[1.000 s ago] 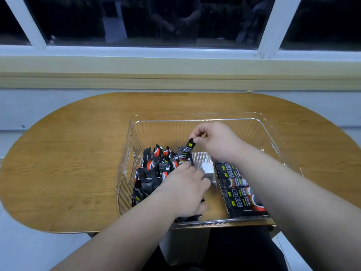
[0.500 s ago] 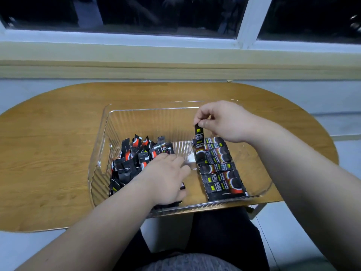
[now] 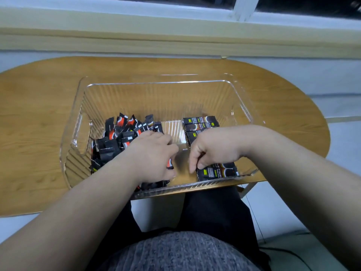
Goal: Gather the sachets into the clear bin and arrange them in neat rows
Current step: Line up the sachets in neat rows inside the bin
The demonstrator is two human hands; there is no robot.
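One clear plastic rectangular bin (image 3: 156, 82) with ribbed walls stands on the oval wooden worktop (image 3: 39, 124), its near edge at the worktop's near edge, and every sachet in sight lies inside it. In its left half is one loose heap of black sachets with red and white markings (image 3: 117, 132), tumbled at all angles and too tangled to count. Along the right side runs one tidy row of flat black sachets with yellow labels (image 3: 201, 121), laid side by side from far to near; three show beyond the right hand, what look like two show on its near side, and those beneath it are hidden. A strip of bare bin floor lies between heap and row. Two bare hands are in the bin. The left hand (image 3: 154, 155) rests on the near right part of the heap with its fingers (image 3: 165, 138) bent over the sachets; I cannot tell whether they grasp any. The right hand (image 3: 216, 145) lies over the row, its fingers (image 3: 195, 158) curled down to the left edge of the near sachets; whether they pinch one I cannot tell.
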